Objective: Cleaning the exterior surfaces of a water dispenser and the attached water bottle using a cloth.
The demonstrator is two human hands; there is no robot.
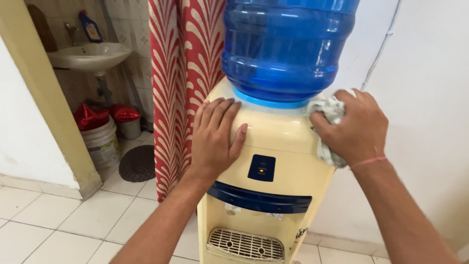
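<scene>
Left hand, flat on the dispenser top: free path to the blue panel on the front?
Probably yes. The left hand lies flat on the cream dispenser just up and left of the blue panel, with bare casing between. The right hand grips a cloth on the far side.

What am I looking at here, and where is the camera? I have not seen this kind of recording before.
The one picture comes from a camera worn on a person's head, looking down at their own two bare arms. In front stands a cream water dispenser with a big blue bottle upside down on top. The left hand lies flat and open on the dispenser's upper front. The right hand presses a crumpled pale cloth against its top right corner. Behind hangs a red patterned curtain; to the left, a doorway shows a washbasin and a white bucket.
</scene>
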